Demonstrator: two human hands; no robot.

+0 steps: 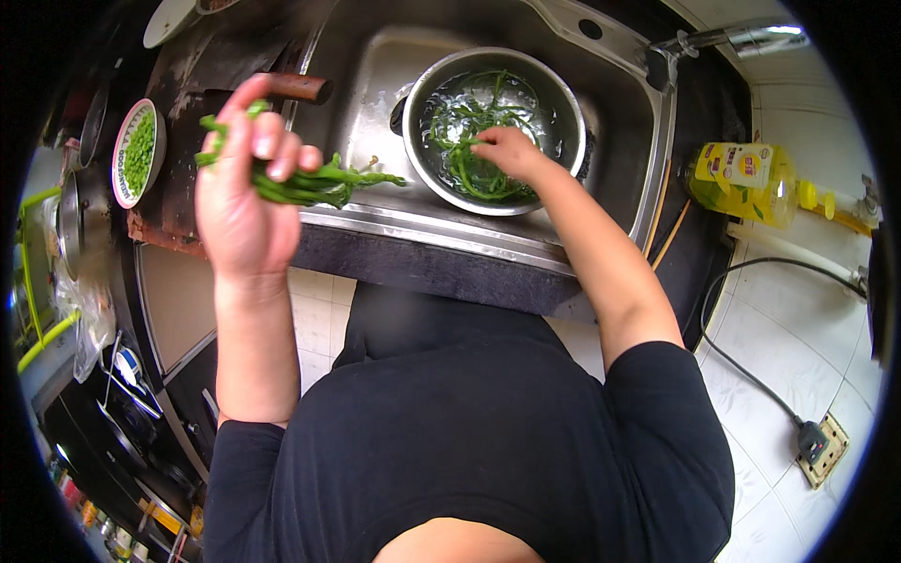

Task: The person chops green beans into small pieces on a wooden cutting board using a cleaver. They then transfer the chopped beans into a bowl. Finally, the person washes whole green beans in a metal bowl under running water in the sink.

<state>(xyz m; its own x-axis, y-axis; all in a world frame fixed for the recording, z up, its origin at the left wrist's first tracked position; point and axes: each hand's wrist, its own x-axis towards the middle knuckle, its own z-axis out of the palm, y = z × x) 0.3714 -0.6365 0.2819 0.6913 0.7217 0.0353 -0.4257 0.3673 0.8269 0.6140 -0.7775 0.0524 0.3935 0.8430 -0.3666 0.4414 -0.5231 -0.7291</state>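
My left hand (246, 178) is raised over the counter left of the sink, its fingers closed around a bunch of long green beans (324, 183). The ends of the bunch point right, toward the basin. In the sink stands a round metal pot (574, 108) of water, with more long green beans (469, 122) curled and floating in it. My right hand (510, 153) reaches over the pot's near right side. Its fingertips pinch strands at the water surface, partly hidden by the hand itself.
The steel sink (371, 113) has a tap (727, 39) at the far right. A wooden handle (300, 88) lies beside its left rim. A bowl of peas (139, 155) sits at left. Chopsticks (671, 235) and a yellow detergent bottle (746, 183) are at right, near a plugged cord (751, 375).
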